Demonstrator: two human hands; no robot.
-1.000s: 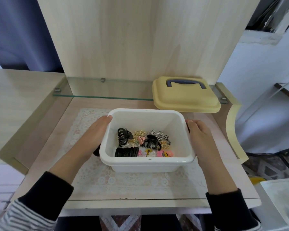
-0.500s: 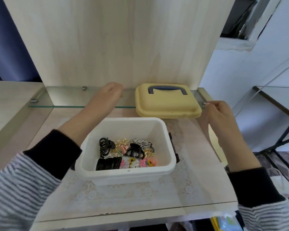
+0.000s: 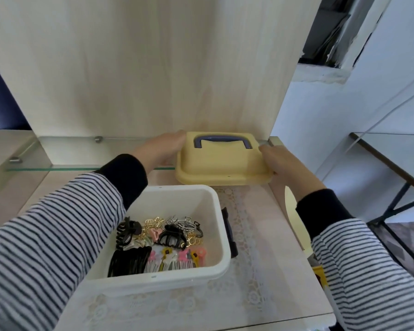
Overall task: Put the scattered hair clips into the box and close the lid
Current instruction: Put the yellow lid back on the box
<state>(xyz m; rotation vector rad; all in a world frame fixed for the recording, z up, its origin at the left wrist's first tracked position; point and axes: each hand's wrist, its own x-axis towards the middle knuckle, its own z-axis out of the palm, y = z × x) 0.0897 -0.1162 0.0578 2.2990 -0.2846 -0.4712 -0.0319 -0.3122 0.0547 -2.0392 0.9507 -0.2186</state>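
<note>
The white box [image 3: 215, 211] stands open on a lace mat, with several hair clips [image 3: 158, 242] lying inside: black claws, gold and pink ones. Behind it, on the glass shelf, rests the yellow lid [image 3: 222, 163] with a blue handle. My left hand [image 3: 160, 149] holds the lid's left end and my right hand [image 3: 282, 166] holds its right end, fingers wrapped around the rim. A black latch [image 3: 228, 231] hangs on the box's right side.
A glass shelf [image 3: 46, 167] runs across the back under a tall wooden panel [image 3: 141, 68]. The desk's right edge drops off beside my right arm. A glass-topped table on a black frame [image 3: 392, 161] stands at the right.
Both hands left the box's sides, rose to the shelf and now grasp the two ends of the yellow lid. The view has shifted closer and to the right.
</note>
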